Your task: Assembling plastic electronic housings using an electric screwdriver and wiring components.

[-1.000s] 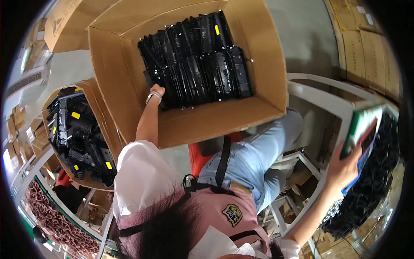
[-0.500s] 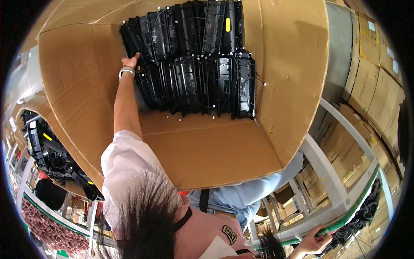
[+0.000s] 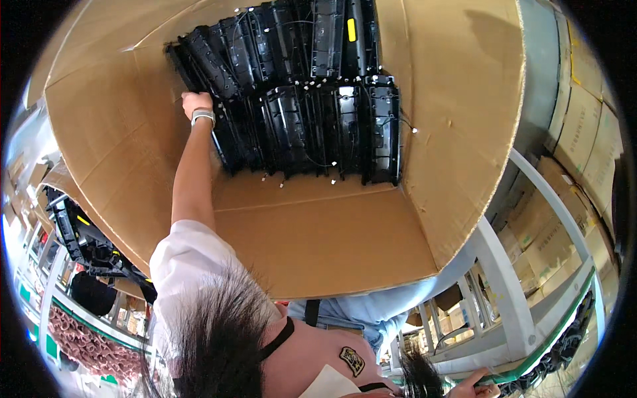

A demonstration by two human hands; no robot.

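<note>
Inside a large open cardboard box (image 3: 318, 249) stand two rows of long black plastic parts (image 3: 285, 126), packed side by side, with thin wires and small white connectors. My left hand (image 3: 197, 103) reaches into the box, a pale band at its wrist. Its fingers are curled at the lower end of the leftmost black plastic part (image 3: 187, 69) in the far row, which leans to the left; the fingertips are partly hidden. Low on the right, my right hand (image 3: 474, 387) grips a green-edged rail (image 3: 531, 361), outside the box and partly cut off by the picture's edge.
A second carton on the left holds more black parts (image 3: 86, 232). Below it, pinkish ruffled material (image 3: 89, 341) lies behind a rail. Pale metal frame bars (image 3: 507, 285) stand right of the box, with stacked cartons (image 3: 577, 139) beyond.
My left hand has come slightly nearer and left, and the leftmost far-row parts lean further left. The whole view has shifted a little. My right hand sits lower in the picture, still at the rail.
</note>
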